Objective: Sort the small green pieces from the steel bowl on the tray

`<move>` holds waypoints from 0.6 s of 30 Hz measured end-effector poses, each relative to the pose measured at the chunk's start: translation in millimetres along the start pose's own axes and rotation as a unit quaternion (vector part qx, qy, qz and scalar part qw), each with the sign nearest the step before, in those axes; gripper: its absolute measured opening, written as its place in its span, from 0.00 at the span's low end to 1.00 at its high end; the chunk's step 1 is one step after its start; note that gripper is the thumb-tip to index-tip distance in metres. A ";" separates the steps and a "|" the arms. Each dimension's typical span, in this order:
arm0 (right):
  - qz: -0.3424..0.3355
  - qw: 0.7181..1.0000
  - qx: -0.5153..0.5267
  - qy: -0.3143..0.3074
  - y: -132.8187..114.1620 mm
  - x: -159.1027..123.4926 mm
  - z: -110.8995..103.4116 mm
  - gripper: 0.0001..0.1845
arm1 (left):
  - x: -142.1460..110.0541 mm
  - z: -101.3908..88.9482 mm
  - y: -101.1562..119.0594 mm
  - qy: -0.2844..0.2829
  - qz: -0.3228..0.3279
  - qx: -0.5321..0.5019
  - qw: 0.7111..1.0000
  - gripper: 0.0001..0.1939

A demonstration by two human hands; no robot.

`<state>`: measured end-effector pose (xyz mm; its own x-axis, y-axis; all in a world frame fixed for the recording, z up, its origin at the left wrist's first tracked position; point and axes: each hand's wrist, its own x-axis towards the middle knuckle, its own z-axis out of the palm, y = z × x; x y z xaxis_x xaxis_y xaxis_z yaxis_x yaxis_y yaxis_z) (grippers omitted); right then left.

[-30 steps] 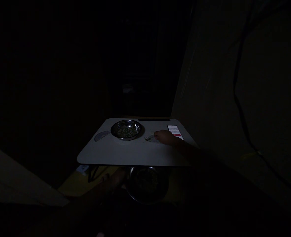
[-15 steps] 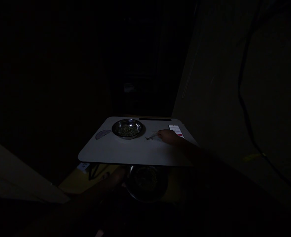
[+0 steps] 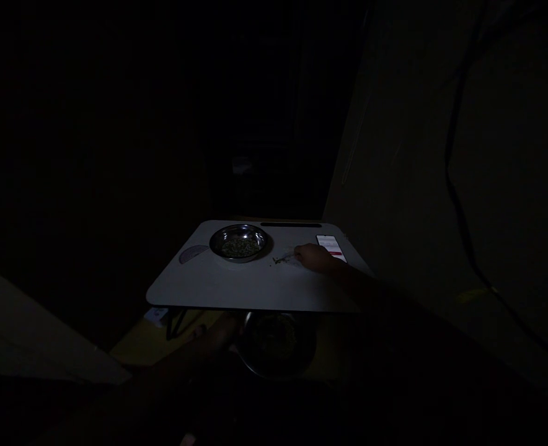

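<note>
The scene is very dark. My right hand (image 3: 313, 257) is closed over the right half of a white table (image 3: 237, 288), pinching a thin, see-through piece (image 3: 291, 254) whose kind I cannot make out. Small dark bits (image 3: 278, 260) lie by its left end. Left of them stands a shiny metal bowl (image 3: 239, 257) with small greenish pieces inside. Below the table's near edge, my left hand (image 3: 225, 329) grips the left rim of a second metal bowl (image 3: 255, 365), its fingers mostly lost in shadow. Greenish contents show dimly in that bowl.
A lit phone (image 3: 330, 243) lies beyond my right hand. A pale semicircular piece (image 3: 193, 253) rests near the table's left edge. A dark slot (image 3: 290, 225) runs along the far edge. At the right, a dark cable (image 3: 460, 210) hangs before the wall.
My right hand has shifted very slightly left with the see-through piece. Both bowls and my left hand stay in about the same place.
</note>
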<state>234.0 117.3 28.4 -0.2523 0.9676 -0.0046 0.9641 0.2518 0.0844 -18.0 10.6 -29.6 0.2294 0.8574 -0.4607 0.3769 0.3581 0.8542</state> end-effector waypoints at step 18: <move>-0.018 1.000 0.001 -0.009 -4.1 0.4 -1.8 0.17 | 5.0 -0.6 -7.4 0.020 0.012 -0.004 1.000 0.05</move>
<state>229.9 116.7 29.8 -0.2847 0.9583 -0.0248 0.9547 0.2858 0.0825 -20.2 12.4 -38.1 0.2016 0.8801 -0.4299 0.3648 0.3399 0.8668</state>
